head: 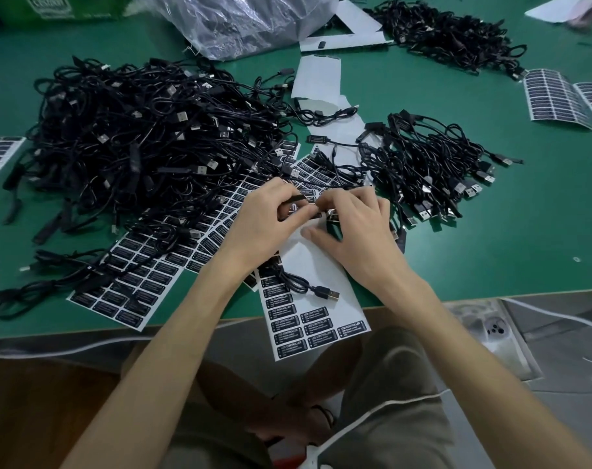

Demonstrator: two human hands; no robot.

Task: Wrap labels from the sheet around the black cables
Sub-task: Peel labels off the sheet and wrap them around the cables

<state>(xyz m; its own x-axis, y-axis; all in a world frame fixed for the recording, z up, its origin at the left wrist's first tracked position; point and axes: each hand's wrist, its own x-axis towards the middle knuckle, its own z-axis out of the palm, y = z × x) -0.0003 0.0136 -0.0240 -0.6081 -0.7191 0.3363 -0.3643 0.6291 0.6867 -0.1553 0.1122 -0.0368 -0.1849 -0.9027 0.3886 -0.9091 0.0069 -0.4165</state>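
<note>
Both your hands meet over the label sheet point(321, 265) at the near edge of the green table point(490, 252). Your left hand point(264, 218) has its fingers curled, pinching a black cable point(299, 197) between thumb and forefinger. Your right hand point(352, 225) grips the same cable just beside it, fingertips bent inward, thumb stretched out and resting on the bare white backing of the sheet. A small label point(293, 207) seems to sit between your fingertips, though the view is too blurred there to be sure it touches the cable. The cable's USB end point(325, 294) lies on the sheet, nearer your body, beside the remaining labels. A large pile of cables point(135, 140) lies to your left and a smaller pile point(433, 164) to your right. More full sheets point(135, 275) lie under the large pile's near edge.
</note>
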